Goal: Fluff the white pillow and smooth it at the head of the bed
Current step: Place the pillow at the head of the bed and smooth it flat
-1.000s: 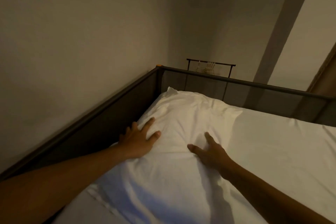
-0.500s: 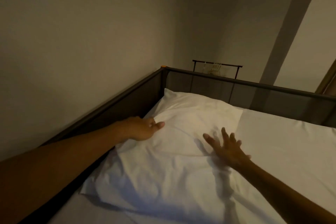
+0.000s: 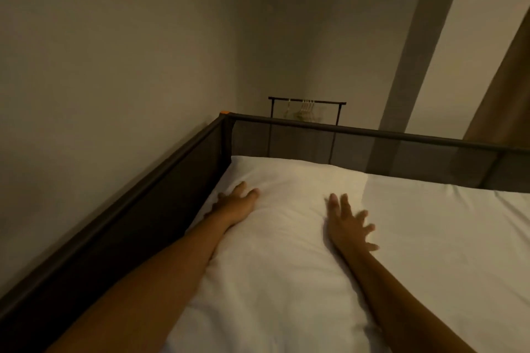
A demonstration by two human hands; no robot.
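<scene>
The white pillow (image 3: pixel 289 226) lies flat along the left side of the bed, its far end reaching the corner of the dark frame. My left hand (image 3: pixel 236 205) rests palm down on the pillow's left edge, beside the side rail, fingers apart. My right hand (image 3: pixel 348 223) is flat on the pillow's right edge with fingers spread, blurred by motion. Neither hand grips any fabric. The pillow's surface between the hands looks smooth with only faint creases.
A dark metal rail (image 3: pixel 120 209) with mesh panels runs along the left and far sides of the bed. The white sheet (image 3: pixel 447 238) covers the mattress to the right. Behind the far rail stands a clothes rack (image 3: pixel 307 107) with hangers. Walls close in on the left and back.
Both hands slid farther up the pillow toward the far corner. The bunched folds have flattened out, and the left hand has opened from a loose pinch to a flat palm.
</scene>
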